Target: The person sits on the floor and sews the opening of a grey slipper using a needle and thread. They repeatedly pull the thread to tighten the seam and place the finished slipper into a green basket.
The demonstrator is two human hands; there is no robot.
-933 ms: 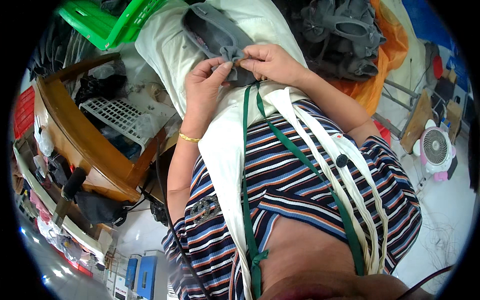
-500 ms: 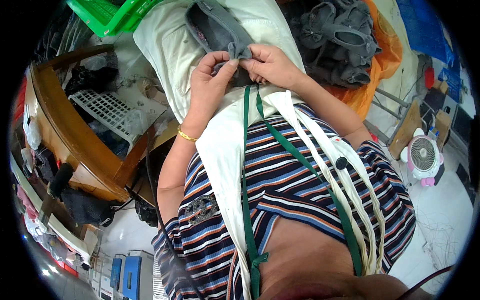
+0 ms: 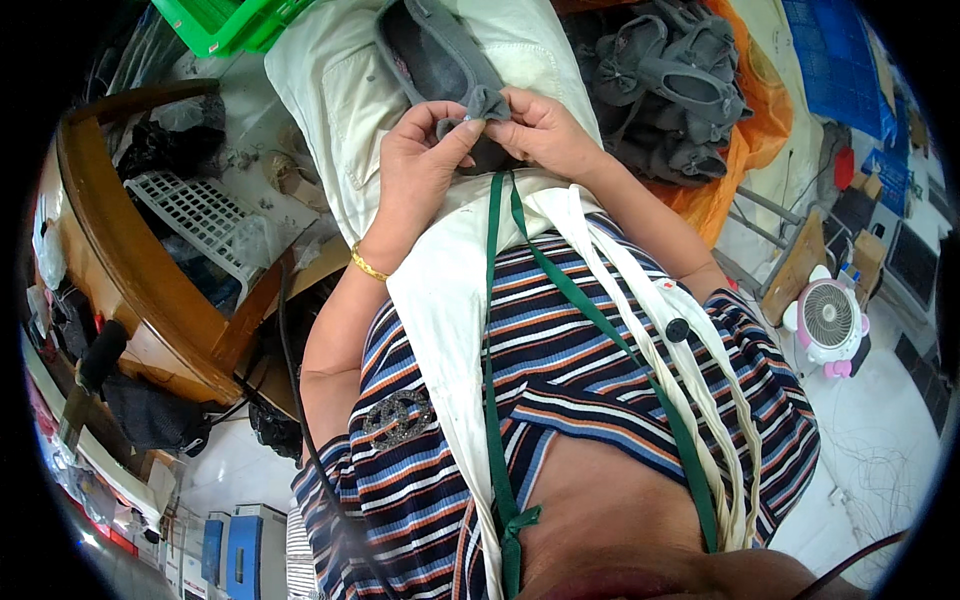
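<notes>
A grey cloth shoe [image 3: 437, 58] lies on my lap over the white apron [image 3: 345, 95], its opening facing up and its toe toward me. At the toe sits a grey fabric bow [image 3: 487, 103]. My left hand [image 3: 425, 145] pinches the bow's left side, thumb and forefinger closed on it. From the other side, my right hand [image 3: 540, 128] grips the bow too, its fingertips almost meeting those of the left. A small pale spot shows at the bow's middle, too small to name. The fingers hide part of the toe.
Many similar grey shoes [image 3: 680, 85] are heaped in an orange bag [image 3: 765, 110] at the right. A green crate [image 3: 225, 22] stands far left. On the left are a curved wooden table [image 3: 130, 270] and a white plastic basket [image 3: 190, 215]. A small fan [image 3: 828, 315] stands right.
The bow now stands up more visibly between my fingers, and its right loop shows more. My hands stay pinched at the toe. The whole view has shifted slightly.
</notes>
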